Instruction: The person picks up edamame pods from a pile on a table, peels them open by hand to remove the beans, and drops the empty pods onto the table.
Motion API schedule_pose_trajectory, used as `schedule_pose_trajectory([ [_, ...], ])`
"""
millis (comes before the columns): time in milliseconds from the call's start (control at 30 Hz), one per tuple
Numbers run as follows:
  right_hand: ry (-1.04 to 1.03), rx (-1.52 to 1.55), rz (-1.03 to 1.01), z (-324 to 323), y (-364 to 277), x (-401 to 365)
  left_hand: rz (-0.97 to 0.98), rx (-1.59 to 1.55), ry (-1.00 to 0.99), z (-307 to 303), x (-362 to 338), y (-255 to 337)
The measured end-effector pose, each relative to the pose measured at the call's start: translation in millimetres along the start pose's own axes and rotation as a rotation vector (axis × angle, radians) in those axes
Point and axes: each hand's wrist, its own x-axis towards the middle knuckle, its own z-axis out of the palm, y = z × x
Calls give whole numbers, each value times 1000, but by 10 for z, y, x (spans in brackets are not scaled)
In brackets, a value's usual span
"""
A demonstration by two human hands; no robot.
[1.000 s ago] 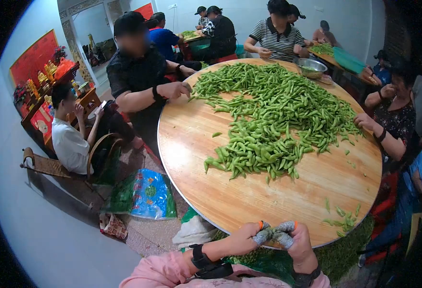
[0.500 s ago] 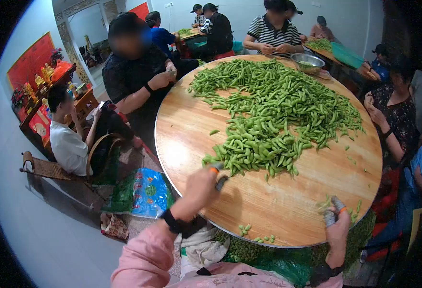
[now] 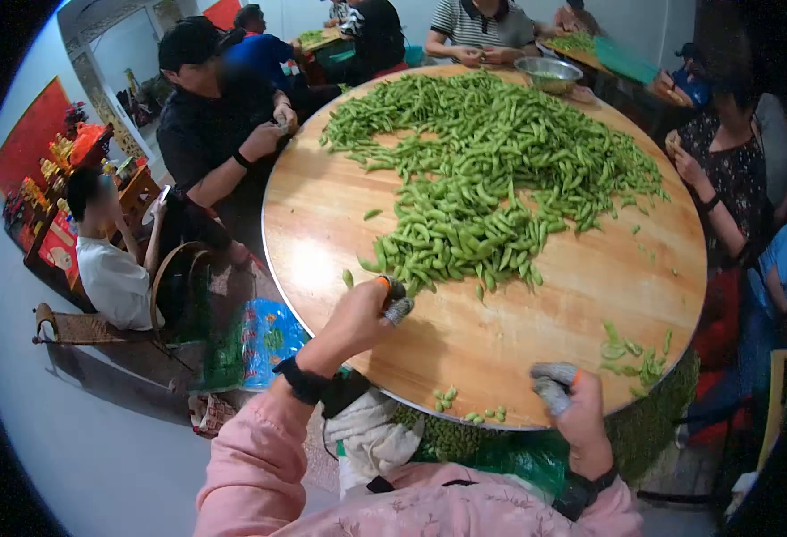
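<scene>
My left hand (image 3: 357, 318) is at the front left edge of a heap of green soybean pods (image 3: 492, 188). Its thumb and forefinger, in grey finger covers, are curled close together; whatever may be between them is hidden. My right hand (image 3: 577, 403) hovers over the table's front edge, its covered thumb and forefinger slightly apart with nothing visible between them. Several pods or husks (image 3: 635, 358) lie to its right. Small groups of shelled beans (image 3: 487, 415) sit near the front rim, between my hands.
The round wooden table (image 3: 322, 224) fills the middle. A metal bowl (image 3: 550, 75) stands at its far side. People sit around it, including one in black (image 3: 205, 125) at left and one in a striped shirt (image 3: 483, 31). A seated person in white (image 3: 116, 277) is farther left.
My right hand has moved left, away from the small scatter of pods at right. My left hand has shifted slightly at the heap's edge, its fingertips closer together. The camera view has shifted.
</scene>
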Motion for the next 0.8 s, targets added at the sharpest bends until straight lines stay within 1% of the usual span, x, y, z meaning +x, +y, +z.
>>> schedule_pose_trajectory([
  [33,-98,50,-19,65,-15,19,56,-570,-97,145,-43,-7],
  [67,-91,50,-4,125,-13,36,51,-576,-112,211,-110,104],
  [133,-198,58,-73,244,-3,83,-244,-1057,-239,275,-271,392],
  [167,-191,61,-64,281,-18,106,-290,-1196,-262,345,-330,503],
  [200,-190,140,-51,305,-35,129,-336,-1334,-288,422,-380,588],
  [233,-187,218,-39,314,-49,139,-279,-1410,-324,491,-419,631],
  [333,-193,259,-3,304,-81,134,-268,-1391,-410,546,-505,709],
  [367,-185,260,4,286,-68,129,-311,-1334,-357,589,-519,742],
  [433,-325,401,71,256,-47,135,-281,-1314,-357,637,-537,753],
  [500,-317,441,88,258,-51,118,-253,-1293,-351,654,-552,749],
  [567,-310,481,101,254,-57,104,-192,-1229,-388,634,-546,747],
  [633,-299,493,175,252,-72,109,-206,-1220,-382,646,-577,766],
  [667,-303,492,152,256,-79,116,-206,-1206,-367,635,-563,775],
  [733,-274,445,162,269,-66,110,-137,-1100,-346,642,-565,758],
  [767,-283,458,179,265,-48,116,-129,-1107,-376,626,-559,755],
  [800,-291,455,146,269,-50,127,-164,-1092,-398,609,-557,757],
])
